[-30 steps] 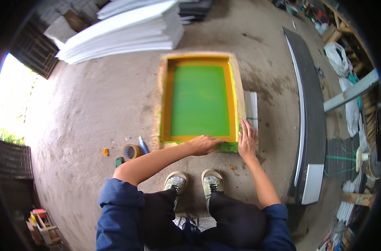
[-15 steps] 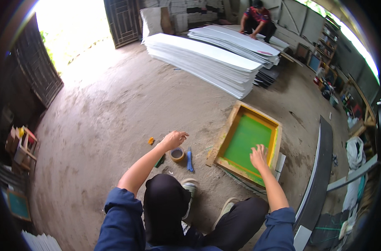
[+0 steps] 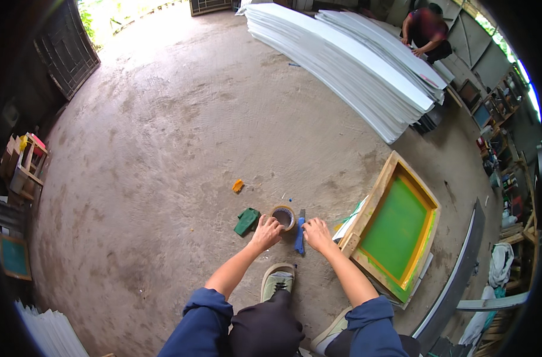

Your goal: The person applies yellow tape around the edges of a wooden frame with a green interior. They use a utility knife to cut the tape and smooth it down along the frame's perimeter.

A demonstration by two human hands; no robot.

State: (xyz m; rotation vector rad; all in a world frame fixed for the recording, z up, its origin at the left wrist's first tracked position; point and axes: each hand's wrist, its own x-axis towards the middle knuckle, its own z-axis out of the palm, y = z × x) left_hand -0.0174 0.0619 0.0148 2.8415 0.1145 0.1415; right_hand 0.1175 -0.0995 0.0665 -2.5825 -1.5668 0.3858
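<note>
On the concrete floor before me lies a roll of tape (image 3: 290, 211). My left hand (image 3: 267, 233) is at its near left rim, fingers bent and a little apart. Just right of the roll is a blue-handled tool (image 3: 299, 238) with a grey, blade-like tip. My right hand (image 3: 316, 234) hovers at that tool's right side, its fingers loosely bent; whether they touch it I cannot tell. A crumpled dark green piece (image 3: 246, 221) lies left of my left hand. Beside my right forearm stands a wooden screen-printing frame (image 3: 372, 215) with green mesh, raised on something partly hidden.
Long white sheets (image 3: 342, 56) are stacked at the back right, where another person (image 3: 426, 33) crouches. An orange scrap (image 3: 237, 185) lies beyond the roll. A long dark panel (image 3: 459, 273) lies at the right; wooden pieces (image 3: 30, 163) stand at far left.
My right hand has left the screen frame and come over beside the blue-handled tool. My left hand has lowered to the tape roll. The view has shifted, moving the frame rightward in it.
</note>
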